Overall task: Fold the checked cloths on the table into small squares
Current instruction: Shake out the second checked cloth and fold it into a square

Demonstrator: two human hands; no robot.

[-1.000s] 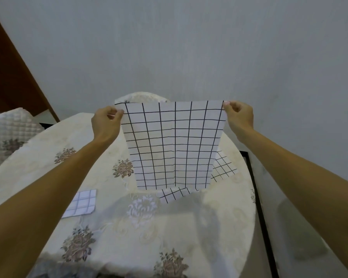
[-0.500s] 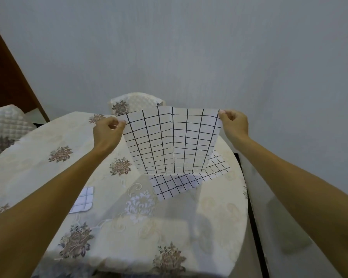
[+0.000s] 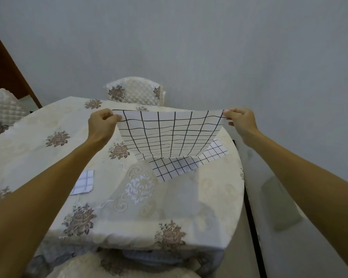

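Observation:
A white cloth with a black check grid [image 3: 170, 135] hangs spread in the air above the table. My left hand [image 3: 100, 125] pinches its upper left corner and my right hand [image 3: 240, 121] pinches its upper right corner. The cloth's lower edge comes down close to another checked cloth [image 3: 181, 167] that lies flat on the table beneath it. A small folded checked square [image 3: 83, 182] rests on the table to the left, partly hidden by my left forearm.
The round table [image 3: 129, 207] wears a cream tablecloth with flower prints. A quilted chair back [image 3: 134, 91] stands at the far side, another chair [image 3: 2, 109] at the left, and a cushioned seat [image 3: 119, 267] near me. A grey wall rises behind.
Both hands have lowered the spread cloth toward the table, so its lower edge now nears the flat cloth. The view tilted down, showing more of the table and far chair.

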